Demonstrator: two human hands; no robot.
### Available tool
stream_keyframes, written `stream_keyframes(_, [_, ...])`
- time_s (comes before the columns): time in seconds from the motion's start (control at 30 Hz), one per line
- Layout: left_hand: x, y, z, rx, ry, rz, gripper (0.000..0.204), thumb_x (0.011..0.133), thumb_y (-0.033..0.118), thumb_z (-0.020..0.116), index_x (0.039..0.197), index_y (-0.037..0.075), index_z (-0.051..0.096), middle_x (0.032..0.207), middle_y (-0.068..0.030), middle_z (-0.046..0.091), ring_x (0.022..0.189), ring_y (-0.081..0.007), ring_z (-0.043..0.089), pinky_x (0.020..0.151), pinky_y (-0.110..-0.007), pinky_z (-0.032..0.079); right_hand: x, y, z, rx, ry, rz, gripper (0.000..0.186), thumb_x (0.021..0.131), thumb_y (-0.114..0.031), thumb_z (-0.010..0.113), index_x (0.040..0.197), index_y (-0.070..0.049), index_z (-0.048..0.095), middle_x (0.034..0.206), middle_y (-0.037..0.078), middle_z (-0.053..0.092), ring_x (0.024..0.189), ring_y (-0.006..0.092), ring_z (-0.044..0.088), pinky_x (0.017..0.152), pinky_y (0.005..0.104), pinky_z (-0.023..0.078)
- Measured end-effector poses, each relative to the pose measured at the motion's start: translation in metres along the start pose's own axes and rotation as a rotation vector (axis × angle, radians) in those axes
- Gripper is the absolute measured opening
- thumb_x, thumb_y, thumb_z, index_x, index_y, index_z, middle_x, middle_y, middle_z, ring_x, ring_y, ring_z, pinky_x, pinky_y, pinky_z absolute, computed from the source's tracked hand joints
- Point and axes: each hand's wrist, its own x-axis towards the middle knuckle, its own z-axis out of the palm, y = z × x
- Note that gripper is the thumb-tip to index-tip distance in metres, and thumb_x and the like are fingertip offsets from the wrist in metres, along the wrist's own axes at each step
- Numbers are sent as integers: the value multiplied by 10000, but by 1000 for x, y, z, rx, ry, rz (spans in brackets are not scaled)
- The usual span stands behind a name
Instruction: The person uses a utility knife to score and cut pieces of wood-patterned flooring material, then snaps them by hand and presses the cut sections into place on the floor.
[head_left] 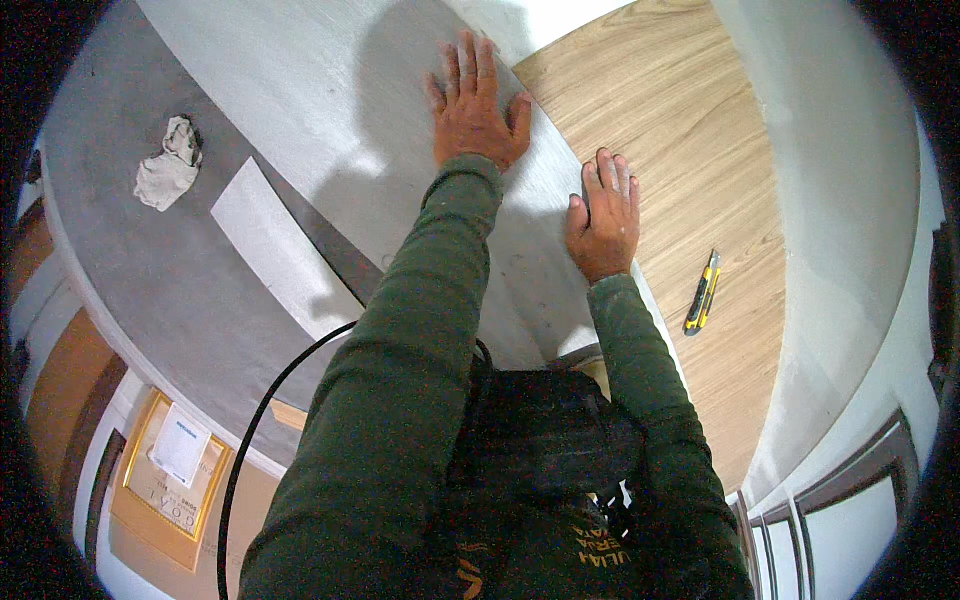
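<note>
- Head view: we have the pale grey sheet (350, 120) lying flat in front of us, its right edge running along the wood-grain panel (690, 150).
- Our left hand (475, 125) lies palm down on the sheet, fingers spread; our right hand (608, 225) lies palm down at the seam, fingers over toward the wood-grain side. The two hands are apart from each other, and neither is clamped on anything.
- As we judge it, laying sheet and panel side by side is done. A thin white line shows along the lower seam, so the fit there may be unfinished; we cannot tell whether either piece is fixed down.
- On the panel, near our right hand, the yellow and black cutter (703, 295) lies loose, out of use.
- Left of the sheet, a narrow pale strip (280, 245) lies separately on the dark grey tabletop (150, 270). We cannot tell whether it is an offcut or a piece left to place.
- Farther left we see a crumpled pale cloth (168, 170), well apart from both hands.
- Nearer us, a black cable (262, 405) curves beside our left sleeve (390, 330).
</note>
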Motion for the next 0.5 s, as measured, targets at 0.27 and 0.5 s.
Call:
stream_keyframes(0.27, [-3, -4, 4, 257, -12, -226, 803, 907, 388, 535, 1548, 36, 204, 1634, -156, 153, 1505, -385, 113, 1179, -619, 83, 0, 5, 3, 30, 60, -33, 420, 889, -218, 585, 1264, -29, 584, 1449, 171, 498, 1394, 360, 409, 1127, 561, 312])
stream_keyframes(0.5, [-1, -4, 4, 278, 80, -256, 801, 916, 413, 519, 1539, 11, 217, 1634, -168, 148, 1499, -400, 127, 1157, -644, 109, 3, 6, 0, 164, 91, 21, 440, 883, -239, 593, 1263, -18, 569, 1469, 220, 440, 1397, 428, 357, 1126, 565, 287])
